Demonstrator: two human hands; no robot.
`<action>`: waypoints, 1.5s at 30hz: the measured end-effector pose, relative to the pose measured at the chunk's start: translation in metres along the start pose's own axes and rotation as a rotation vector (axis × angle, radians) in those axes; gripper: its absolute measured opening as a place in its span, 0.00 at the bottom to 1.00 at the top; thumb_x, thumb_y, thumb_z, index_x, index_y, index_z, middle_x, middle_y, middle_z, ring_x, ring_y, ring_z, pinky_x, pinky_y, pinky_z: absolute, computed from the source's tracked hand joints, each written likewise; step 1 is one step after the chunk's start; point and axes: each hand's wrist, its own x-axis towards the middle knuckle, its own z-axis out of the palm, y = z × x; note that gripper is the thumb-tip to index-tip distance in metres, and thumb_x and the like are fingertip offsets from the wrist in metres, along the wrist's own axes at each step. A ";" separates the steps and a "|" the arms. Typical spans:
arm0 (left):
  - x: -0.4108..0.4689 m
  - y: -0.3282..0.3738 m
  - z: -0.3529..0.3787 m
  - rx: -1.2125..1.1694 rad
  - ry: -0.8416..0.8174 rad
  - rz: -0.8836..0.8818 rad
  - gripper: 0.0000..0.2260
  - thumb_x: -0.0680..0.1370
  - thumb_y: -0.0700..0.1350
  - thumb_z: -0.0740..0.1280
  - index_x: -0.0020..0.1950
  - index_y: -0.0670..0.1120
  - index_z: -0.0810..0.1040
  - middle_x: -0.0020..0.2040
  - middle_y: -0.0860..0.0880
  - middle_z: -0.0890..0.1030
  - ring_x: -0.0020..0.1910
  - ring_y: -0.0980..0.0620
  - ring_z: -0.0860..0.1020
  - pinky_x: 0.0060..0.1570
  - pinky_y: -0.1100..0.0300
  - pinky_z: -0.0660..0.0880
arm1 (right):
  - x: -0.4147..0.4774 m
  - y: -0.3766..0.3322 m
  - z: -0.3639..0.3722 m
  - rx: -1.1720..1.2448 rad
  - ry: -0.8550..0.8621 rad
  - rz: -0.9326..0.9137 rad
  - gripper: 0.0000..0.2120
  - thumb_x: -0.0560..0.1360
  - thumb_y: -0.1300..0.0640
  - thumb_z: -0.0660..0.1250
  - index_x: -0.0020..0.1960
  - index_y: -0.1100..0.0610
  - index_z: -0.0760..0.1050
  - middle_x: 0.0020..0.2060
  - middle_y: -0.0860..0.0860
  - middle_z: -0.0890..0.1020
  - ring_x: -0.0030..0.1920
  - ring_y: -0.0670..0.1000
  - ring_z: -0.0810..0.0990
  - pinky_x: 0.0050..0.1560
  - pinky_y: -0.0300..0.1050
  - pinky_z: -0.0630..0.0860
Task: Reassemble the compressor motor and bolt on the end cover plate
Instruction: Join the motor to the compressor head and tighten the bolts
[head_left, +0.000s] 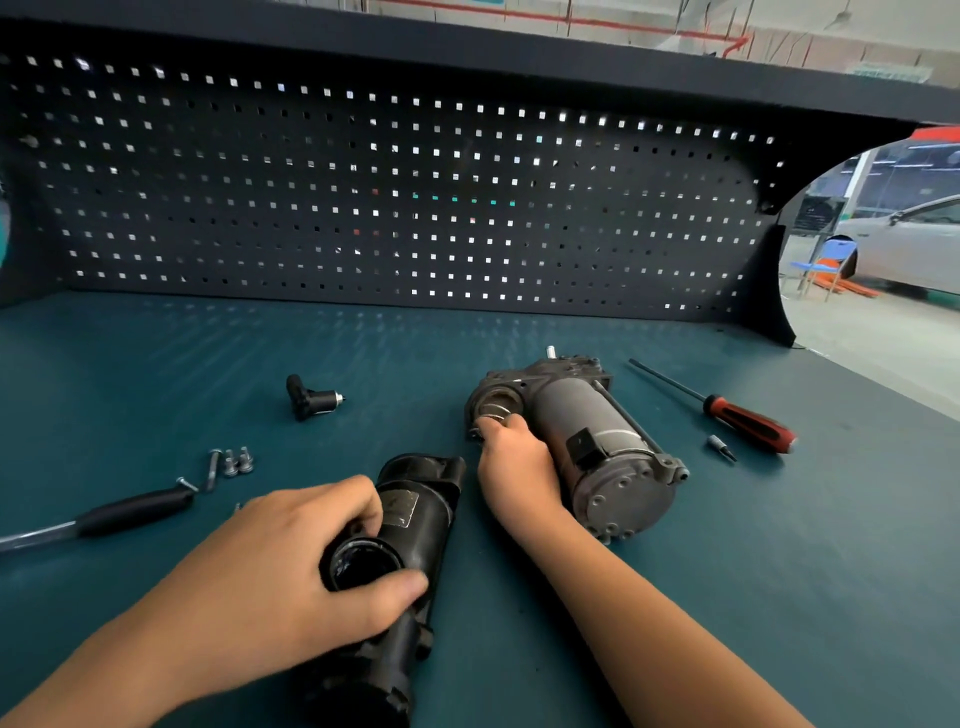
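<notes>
The left hand (291, 561) is clamped on the near, open end of the motor (415, 519), thumb on one side of the rim and fingers curled over the other. The motor is a black cylinder lying on its side on the bench (156, 364), pointing away from the person.

The right hand (511, 462) lies just beside it with curled fingers pressed to the round opening in the compressor (587, 441). I cannot tell whether they pinch a small part there or only touch the rim. The compressor, a grey metal body, lies to the right of the motor, its bolted round end nearest the viewer.

Both pieces look heavy, rigid and perhaps greasy. They are probably best held around the barrel with a full grip, keeping fingers off the open ends.

Left of the motor lie loose bolts (236, 461) and a black-handled tool (130, 512), with a small black fitting (311, 400) farther back. To the right of the compressor lie a red-handled screwdriver (748, 423) and a bit (722, 447). A dark pegboard (363, 182) stands behind the bench.
</notes>
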 end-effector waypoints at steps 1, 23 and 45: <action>-0.002 0.002 0.002 -0.003 0.013 -0.005 0.23 0.56 0.71 0.58 0.44 0.60 0.67 0.39 0.63 0.76 0.39 0.58 0.73 0.32 0.65 0.66 | 0.000 0.000 -0.001 -0.014 -0.004 -0.003 0.17 0.77 0.68 0.53 0.63 0.59 0.70 0.56 0.59 0.69 0.49 0.62 0.76 0.41 0.46 0.65; 0.093 -0.045 0.030 -0.002 0.168 -0.225 0.15 0.70 0.63 0.64 0.40 0.52 0.69 0.34 0.52 0.77 0.32 0.54 0.75 0.30 0.57 0.66 | -0.019 0.002 0.000 0.044 0.029 -0.092 0.27 0.77 0.62 0.54 0.75 0.61 0.52 0.76 0.53 0.52 0.74 0.53 0.54 0.72 0.45 0.53; 0.096 -0.066 0.034 -0.102 0.131 -0.313 0.24 0.72 0.50 0.71 0.64 0.47 0.65 0.58 0.48 0.74 0.50 0.51 0.72 0.47 0.57 0.68 | -0.017 -0.014 -0.032 -0.402 -0.268 -0.163 0.27 0.77 0.62 0.57 0.73 0.65 0.52 0.73 0.68 0.50 0.73 0.63 0.54 0.70 0.53 0.57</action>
